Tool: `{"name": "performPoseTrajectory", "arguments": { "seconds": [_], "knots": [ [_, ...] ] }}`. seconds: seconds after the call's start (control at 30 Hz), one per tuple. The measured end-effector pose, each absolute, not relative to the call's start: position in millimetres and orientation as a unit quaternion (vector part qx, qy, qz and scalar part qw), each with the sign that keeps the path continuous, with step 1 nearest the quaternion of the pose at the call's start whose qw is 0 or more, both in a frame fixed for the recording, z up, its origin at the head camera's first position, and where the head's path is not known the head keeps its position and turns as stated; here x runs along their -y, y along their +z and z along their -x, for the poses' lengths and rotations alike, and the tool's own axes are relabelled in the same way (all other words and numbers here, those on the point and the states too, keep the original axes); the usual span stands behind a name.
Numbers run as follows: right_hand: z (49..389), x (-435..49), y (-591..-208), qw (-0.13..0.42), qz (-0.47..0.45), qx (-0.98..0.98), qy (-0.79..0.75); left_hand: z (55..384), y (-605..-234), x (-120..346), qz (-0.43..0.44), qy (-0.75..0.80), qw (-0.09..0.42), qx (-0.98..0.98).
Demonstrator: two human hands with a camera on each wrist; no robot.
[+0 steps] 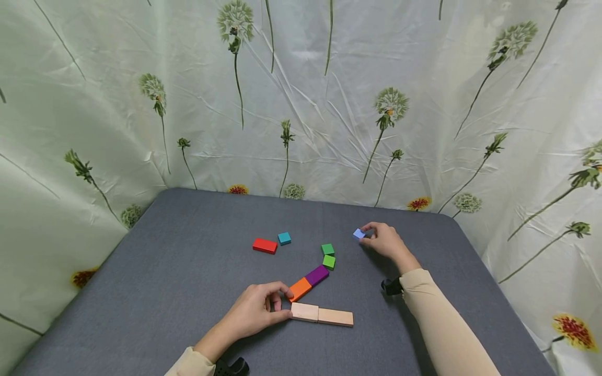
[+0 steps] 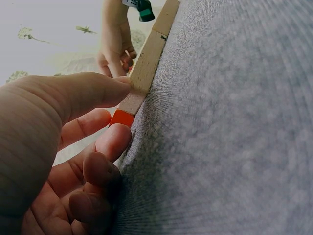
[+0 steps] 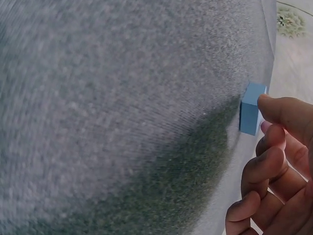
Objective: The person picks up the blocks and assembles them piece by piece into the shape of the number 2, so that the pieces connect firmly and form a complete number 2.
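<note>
My right hand pinches a small light blue block by thumb and fingertips at the right of the table; it also shows in the right wrist view as a blue block. At the front, my left hand touches the left ends of an orange block and a pale wooden block, its fingers loosely bent. A second wooden block continues that row rightward. From the orange block, a purple block slants up toward a light green block and a green block.
Farther back on the grey table lie a red block and a teal block, set close together. A pale curtain printed with dandelions hangs behind the table's far edge and at its sides.
</note>
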State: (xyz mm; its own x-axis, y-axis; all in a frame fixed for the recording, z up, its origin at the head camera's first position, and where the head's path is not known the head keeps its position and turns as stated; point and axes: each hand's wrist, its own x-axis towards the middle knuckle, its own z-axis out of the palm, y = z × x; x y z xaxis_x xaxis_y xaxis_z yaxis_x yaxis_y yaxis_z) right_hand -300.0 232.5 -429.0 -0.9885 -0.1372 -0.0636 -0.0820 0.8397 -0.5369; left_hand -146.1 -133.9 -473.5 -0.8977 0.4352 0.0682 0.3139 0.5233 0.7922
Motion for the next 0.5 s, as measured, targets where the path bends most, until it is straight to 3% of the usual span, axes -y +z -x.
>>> {"name": "performPoseTrajectory", "arguments": {
  "seconds": [0.5],
  "knots": [
    [300.8, -231.8, -433.4, 0.047, 0.029, -0.962, -0.269, 145.7, -472.8, 134.3, -0.213, 0.436, 0.068, -0.872]
  ]
}}
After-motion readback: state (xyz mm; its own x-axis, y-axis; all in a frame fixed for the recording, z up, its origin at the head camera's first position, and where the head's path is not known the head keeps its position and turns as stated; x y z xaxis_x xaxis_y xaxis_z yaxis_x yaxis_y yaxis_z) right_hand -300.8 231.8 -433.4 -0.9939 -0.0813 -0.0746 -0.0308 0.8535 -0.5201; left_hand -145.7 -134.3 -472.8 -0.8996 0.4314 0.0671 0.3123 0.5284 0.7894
